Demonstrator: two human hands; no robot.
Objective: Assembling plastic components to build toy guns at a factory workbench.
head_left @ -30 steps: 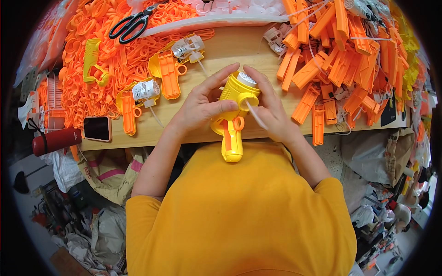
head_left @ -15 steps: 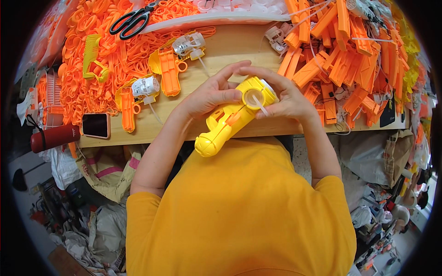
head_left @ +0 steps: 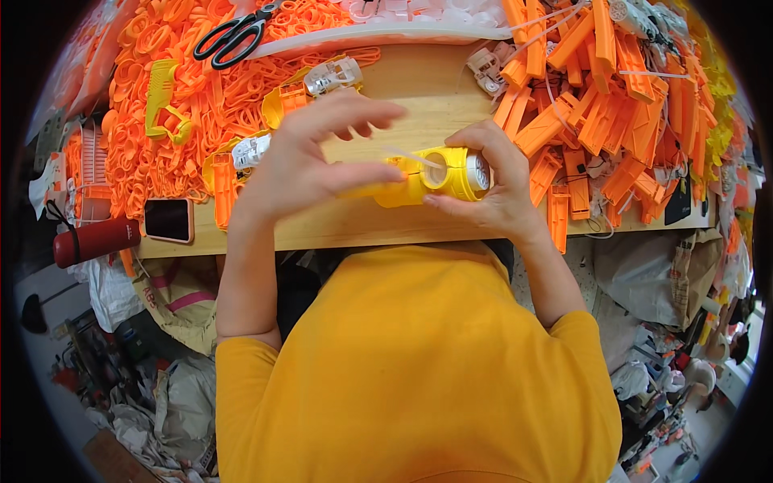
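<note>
My right hand [head_left: 503,189] grips a yellow plastic toy gun [head_left: 407,189] by its front end, fingers above and thumb below. A white round piece [head_left: 477,172] closes that end, and a thin clear tube [head_left: 411,154] sticks out of the round opening in its side. My left hand [head_left: 302,153], a little blurred, is raised over the gun's rear part with thumb and fingers spread. That rear part is partly hidden behind the thumb. Beyond my left hand lie two part-built units with white motor housings [head_left: 332,75], [head_left: 251,150] and yellow and orange shells.
Orange plastic parts [head_left: 153,105] are heaped at left, with black scissors [head_left: 233,39] and a yellow half shell [head_left: 161,97] on top. More orange pieces [head_left: 604,105] pile up at right. A phone [head_left: 168,220] and a red bottle [head_left: 97,241] lie by the left front edge.
The toy gun has turned from slanting toward me to lying nearly level, its front end to the right. My left hand has let go of it and moved left, fingers spreading.
</note>
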